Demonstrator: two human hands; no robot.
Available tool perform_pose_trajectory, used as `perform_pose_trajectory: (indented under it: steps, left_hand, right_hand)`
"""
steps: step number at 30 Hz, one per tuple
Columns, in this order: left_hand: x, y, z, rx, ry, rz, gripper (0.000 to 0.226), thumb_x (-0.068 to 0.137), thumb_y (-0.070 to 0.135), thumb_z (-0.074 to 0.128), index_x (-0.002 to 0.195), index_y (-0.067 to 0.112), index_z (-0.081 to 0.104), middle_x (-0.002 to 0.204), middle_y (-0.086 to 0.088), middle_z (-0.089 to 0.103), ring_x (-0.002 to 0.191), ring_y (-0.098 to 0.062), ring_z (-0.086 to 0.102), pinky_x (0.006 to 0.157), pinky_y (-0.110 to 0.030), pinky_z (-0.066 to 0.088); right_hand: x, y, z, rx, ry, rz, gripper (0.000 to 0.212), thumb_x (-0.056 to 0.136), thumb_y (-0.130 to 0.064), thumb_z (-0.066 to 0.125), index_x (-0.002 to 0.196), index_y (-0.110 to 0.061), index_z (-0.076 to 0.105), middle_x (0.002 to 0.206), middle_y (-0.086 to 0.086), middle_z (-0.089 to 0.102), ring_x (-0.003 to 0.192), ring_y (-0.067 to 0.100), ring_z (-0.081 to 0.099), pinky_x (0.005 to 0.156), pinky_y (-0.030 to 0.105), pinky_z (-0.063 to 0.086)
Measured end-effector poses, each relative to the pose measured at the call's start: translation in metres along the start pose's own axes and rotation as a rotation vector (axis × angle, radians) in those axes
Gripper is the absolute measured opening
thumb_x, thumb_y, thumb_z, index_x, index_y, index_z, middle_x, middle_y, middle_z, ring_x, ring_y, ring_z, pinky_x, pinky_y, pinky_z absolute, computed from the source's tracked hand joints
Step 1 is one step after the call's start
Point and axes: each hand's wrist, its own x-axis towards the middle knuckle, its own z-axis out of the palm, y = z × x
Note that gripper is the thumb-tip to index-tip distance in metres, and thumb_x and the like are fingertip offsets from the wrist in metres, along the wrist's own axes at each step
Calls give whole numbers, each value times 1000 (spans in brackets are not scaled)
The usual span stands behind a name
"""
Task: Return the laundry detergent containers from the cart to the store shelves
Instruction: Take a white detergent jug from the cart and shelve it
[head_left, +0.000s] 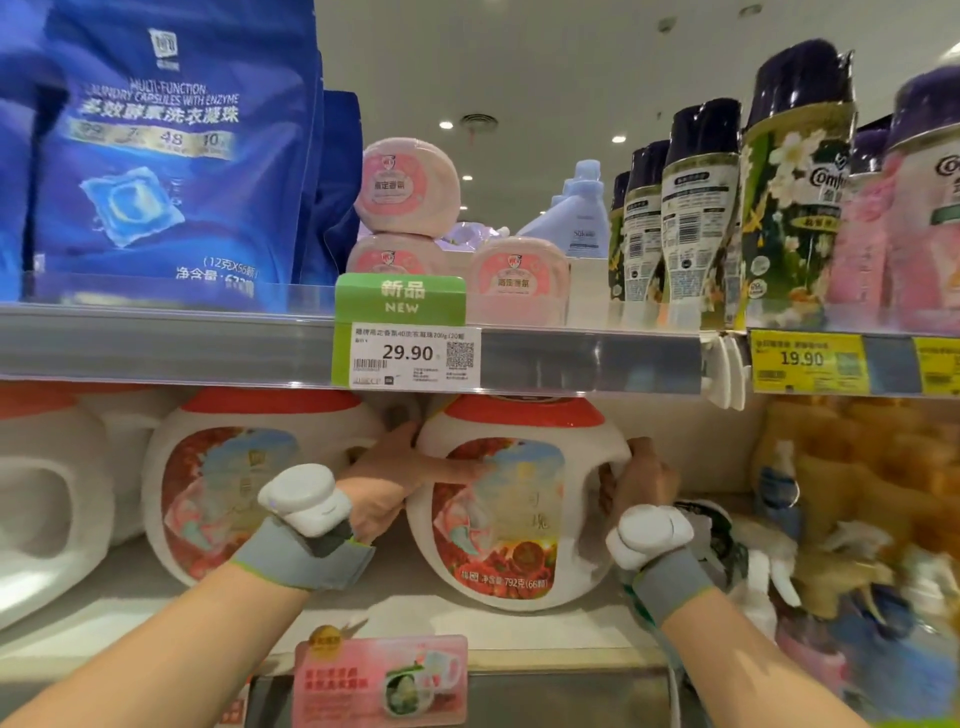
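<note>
store shelf (363, 618): left hand (387, 483) and right hand (641, 480) grip heavy, slick tub (514, 499) by its sides.

Upper shelf (571, 353) carried blue capsule pouches (166, 156) at left, pink round tubs (511, 280) mid, dark-capped bottles (691, 218) at right. Lower shelf (156, 618) carried white red-lidded detergent containers (514, 499) side by side, blurred goods to their right.

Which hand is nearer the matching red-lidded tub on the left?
Left. The left hand grips the held tub on the side facing the neighbouring tub; the right hand grips the far side.
</note>
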Motion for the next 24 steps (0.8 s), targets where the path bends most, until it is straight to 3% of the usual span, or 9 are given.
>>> perform_pose_trajectory:
  steps: [4, 7, 10, 16, 18, 20, 22, 24]
  left_hand:
    - [1, -5, -1, 176, 72, 25, 106, 35, 32, 98, 129, 20, 49, 107, 4, 71, 95, -16, 69, 85, -34, 58]
    - [-1, 1, 2, 345, 140, 132, 97, 46, 29, 95, 128, 31, 45, 114, 14, 61, 101, -7, 61, 86, -23, 51]
    - [0, 7, 4, 497, 157, 262, 100, 54, 27, 93, 138, 32, 39, 130, 13, 48, 119, -9, 48, 100, -27, 42]
    - [-2, -1, 3, 549, 185, 275, 106, 56, 35, 92, 144, 32, 34, 140, 9, 44, 128, -14, 45, 103, -30, 41]
    - [-10, -1, 5, 547, 192, 302, 101, 61, 31, 90, 144, 31, 34, 141, 10, 44, 128, -12, 45, 103, -28, 40]
    - [-23, -3, 3, 510, 195, 331, 93, 66, 31, 88, 142, 34, 36, 140, 13, 45, 128, -9, 46, 107, -30, 40]
    - [-41, -8, -2, 535, 263, 367, 76, 74, 30, 81, 139, 36, 42, 137, 13, 50, 123, -8, 50, 106, -33, 43]
    - [-62, -9, -7, 671, 396, 408, 54, 83, 34, 74, 132, 28, 52, 124, 8, 59, 110, -11, 56, 98, -33, 47]
  right_hand:
    - [7, -2, 8, 44, 16, 85, 29, 87, -16, 48, 60, -8, 48, 58, 7, 42, 50, 21, 37, 46, 21, 30]
    - [12, 1, 13, 36, -2, 97, 30, 86, -18, 47, 58, -9, 47, 52, 6, 41, 45, 21, 35, 41, 18, 28]
    - [9, -1, 14, -4, -24, 72, 34, 92, -15, 42, 59, -8, 47, 52, 7, 41, 45, 21, 35, 42, 21, 26]
    - [8, 2, 9, -98, 0, -53, 38, 94, -9, 37, 57, -7, 40, 48, 3, 39, 44, 17, 30, 34, 19, 24]
    - [7, 2, 4, -209, 2, -200, 29, 94, -4, 38, 66, -4, 43, 58, 4, 45, 52, 17, 36, 50, 23, 33]
    - [1, 1, -3, -316, 50, -400, 8, 92, -4, 45, 88, -2, 51, 85, 13, 55, 76, 27, 49, 72, 31, 36]
    - [-16, 0, -9, -406, 52, -657, 11, 90, -3, 52, 101, -1, 54, 106, 18, 54, 102, 32, 48, 87, 33, 34]
    - [-47, -5, -13, -383, -61, -801, 18, 86, -1, 54, 100, -12, 50, 106, 10, 50, 106, 27, 47, 93, 32, 37]
